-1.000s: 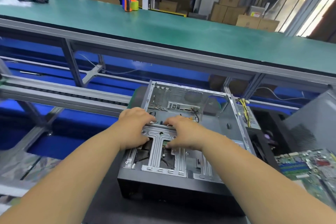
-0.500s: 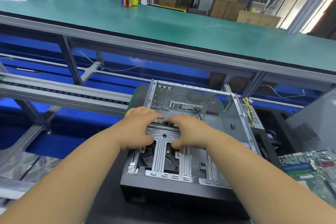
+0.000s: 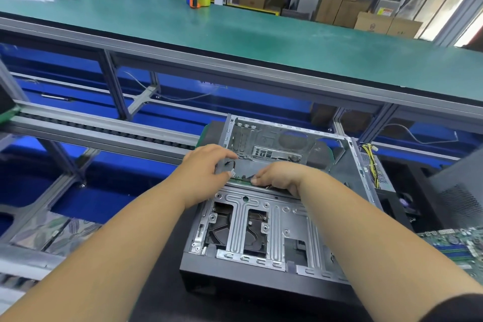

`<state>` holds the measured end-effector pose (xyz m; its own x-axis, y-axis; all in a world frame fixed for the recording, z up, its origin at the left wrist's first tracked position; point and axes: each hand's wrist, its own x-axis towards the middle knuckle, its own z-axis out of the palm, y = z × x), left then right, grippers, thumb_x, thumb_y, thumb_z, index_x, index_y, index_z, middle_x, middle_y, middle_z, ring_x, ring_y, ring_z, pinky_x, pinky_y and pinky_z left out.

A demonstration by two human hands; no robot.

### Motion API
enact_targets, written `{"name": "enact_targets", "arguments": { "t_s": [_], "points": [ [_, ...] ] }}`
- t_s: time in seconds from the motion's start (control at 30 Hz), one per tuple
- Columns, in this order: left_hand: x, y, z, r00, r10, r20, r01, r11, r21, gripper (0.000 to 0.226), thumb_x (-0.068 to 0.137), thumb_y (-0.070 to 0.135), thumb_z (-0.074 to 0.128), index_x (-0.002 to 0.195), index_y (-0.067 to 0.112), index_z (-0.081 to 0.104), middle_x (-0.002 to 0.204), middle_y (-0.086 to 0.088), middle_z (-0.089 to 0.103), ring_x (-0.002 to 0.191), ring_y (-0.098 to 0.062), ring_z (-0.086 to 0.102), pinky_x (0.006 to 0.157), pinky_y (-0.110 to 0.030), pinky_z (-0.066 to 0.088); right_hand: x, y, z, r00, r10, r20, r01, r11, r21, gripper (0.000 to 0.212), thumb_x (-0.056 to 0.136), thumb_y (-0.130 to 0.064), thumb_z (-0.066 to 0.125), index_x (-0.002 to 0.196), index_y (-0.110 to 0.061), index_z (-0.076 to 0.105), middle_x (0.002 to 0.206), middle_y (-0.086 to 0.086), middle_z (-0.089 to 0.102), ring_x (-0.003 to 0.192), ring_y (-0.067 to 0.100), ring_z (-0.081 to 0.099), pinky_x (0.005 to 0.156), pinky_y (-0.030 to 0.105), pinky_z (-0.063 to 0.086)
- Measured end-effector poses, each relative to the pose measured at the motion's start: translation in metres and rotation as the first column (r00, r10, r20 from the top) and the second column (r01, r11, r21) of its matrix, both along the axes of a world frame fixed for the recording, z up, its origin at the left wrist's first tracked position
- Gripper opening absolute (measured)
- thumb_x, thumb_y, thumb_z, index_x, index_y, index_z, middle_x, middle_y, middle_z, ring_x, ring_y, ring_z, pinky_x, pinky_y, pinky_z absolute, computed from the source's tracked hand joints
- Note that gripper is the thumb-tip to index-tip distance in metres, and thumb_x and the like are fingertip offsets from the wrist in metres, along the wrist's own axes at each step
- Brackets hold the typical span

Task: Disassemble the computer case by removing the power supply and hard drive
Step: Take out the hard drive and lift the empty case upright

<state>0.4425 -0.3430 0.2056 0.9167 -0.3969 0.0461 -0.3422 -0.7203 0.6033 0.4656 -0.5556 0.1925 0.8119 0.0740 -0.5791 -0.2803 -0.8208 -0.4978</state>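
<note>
Drive coming out!
Left hand [image 3: 209, 172] and right hand [image 3: 278, 178] pinch the drive [image 3: 241, 178] (cable attached) in the case [image 3: 261, 230]; next, unplug.

No legible text anywhere. Cardboard box [image 3: 386, 11] at back carries yellow-and-red label, print too small to read; other box markings blurred.

Bright, even light; window glare top right; wide-angle bending edges; slight blur.
</note>
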Motion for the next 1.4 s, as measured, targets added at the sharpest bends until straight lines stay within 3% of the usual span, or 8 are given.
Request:
{"name": "enact_targets", "arguments": {
  "t_s": [0.13, 0.3, 0.57, 0.73, 0.97, 1.07, 1.17, 1.4],
  "points": [
    [0.002, -0.001, -0.001, 0.997, 0.052, -0.065, -0.060, 0.991, -0.124, 0.034, 0.095, 0.027, 0.060, 0.127, 0.038, 0.058, 0.128, 0.017, 0.050, 0.118, -0.011, 0.048, 0.098, -0.027, 0.038, 0.009, -0.001, -0.002, 0.991, -0.123, 0.042, 0.120, 0.990, 0.068, 0.030, 0.101, -0.027, 0.056, 0.124, -0.009, 0.064, 0.123, 0.009, 0.063, 0.112, 0.028, 0.058, 0.101, 0.037, 0.044],
    [0.005, -0.004, 0.000, 0.990, 0.072, -0.123, -0.097, 0.974, -0.206, 0.032, 0.095, 0.029, 0.061, 0.125, 0.039, 0.058, 0.131, 0.017, 0.049, 0.114, -0.004, 0.049, 0.089, -0.021, 0.034, 0.019, -0.011, -0.001, 0.883, -0.470, -0.010, 0.444, 0.827, 0.344, 0.014, 0.103, -0.010, 0.049, 0.110, -0.004, 0.060, 0.073, 0.007, 0.059, 0.053, 0.013, 0.059, 0.042, 0.023, 0.053],
    [0.009, -0.016, 0.003, 0.975, 0.136, -0.174, -0.181, 0.943, -0.278, 0.034, 0.096, 0.026, 0.060, 0.128, 0.036, 0.058, 0.131, 0.016, 0.049, 0.119, -0.002, 0.047, 0.091, -0.022, 0.034, 0.032, -0.048, -0.001, 0.824, -0.525, 0.215, 0.459, 0.839, 0.292, 0.027, 0.096, -0.015, 0.056, 0.116, 0.000, 0.065, 0.097, 0.012, 0.063, 0.088, 0.029, 0.061, 0.093, 0.054, 0.054],
    [0.010, -0.033, 0.005, 0.977, 0.152, -0.152, -0.191, 0.940, -0.284, 0.038, 0.096, 0.027, 0.059, 0.134, 0.033, 0.053, 0.135, 0.011, 0.050, 0.116, -0.002, 0.047, 0.093, -0.021, 0.033, 0.029, -0.074, 0.002, 0.702, -0.633, 0.326, 0.484, 0.760, 0.434, 0.028, 0.101, -0.023, 0.049, 0.102, -0.007, 0.071, 0.098, 0.015, 0.070, 0.089, 0.035, 0.065, 0.085, 0.046, 0.054],
    [0.008, -0.082, 0.013, 0.950, 0.191, -0.246, -0.275, 0.886, -0.374, 0.047, 0.098, 0.042, 0.052, 0.142, 0.035, 0.039, 0.127, 0.014, 0.053, 0.110, -0.008, 0.054, 0.074, -0.019, 0.042, -0.012, -0.108, 0.033, 0.565, -0.745, 0.355, 0.376, 0.615, 0.693, 0.024, 0.102, -0.020, 0.049, 0.085, -0.027, 0.064, 0.091, -0.009, 0.066, 0.082, 0.007, 0.059, 0.068, 0.024, 0.046],
    [0.005, -0.114, 0.016, 0.902, 0.102, -0.420, -0.330, 0.789, -0.519, 0.035, 0.102, 0.035, 0.049, 0.132, 0.018, 0.051, 0.122, -0.001, 0.065, 0.101, -0.017, 0.068, 0.090, -0.035, 0.055, -0.032, -0.129, 0.042, 0.542, -0.786, 0.297, 0.361, 0.537, 0.762, 0.021, 0.104, -0.018, 0.048, 0.092, -0.026, 0.064, 0.099, -0.005, 0.068, 0.089, 0.009, 0.063, 0.072, 0.025, 0.051],
    [-0.005, -0.149, 0.024, 0.871, 0.018, -0.490, -0.363, 0.697, -0.619, 0.019, 0.104, 0.024, 0.048, 0.110, 0.010, 0.059, 0.108, -0.008, 0.072, 0.083, -0.017, 0.074, 0.078, -0.029, 0.059, -0.055, -0.153, 0.053, 0.521, -0.823, 0.227, 0.374, 0.459, 0.806, 0.020, 0.104, -0.016, 0.048, 0.094, -0.020, 0.066, 0.104, 0.006, 0.069, 0.094, 0.022, 0.064, 0.085, 0.040, 0.055],
    [-0.031, -0.222, 0.039, 0.849, -0.061, -0.525, -0.359, 0.662, -0.658, 0.022, 0.104, 0.026, 0.047, 0.093, 0.015, 0.063, 0.066, 0.005, 0.070, 0.055, -0.007, 0.063, 0.066, -0.024, 0.056, -0.114, -0.229, 0.075, 0.522, -0.852, 0.031, 0.370, 0.260, 0.892, 0.016, 0.098, -0.019, 0.056, 0.105, -0.007, 0.065, 0.087, 0.007, 0.073, 0.067, 0.019, 0.071, 0.056, 0.030, 0.057]
  ]
}}
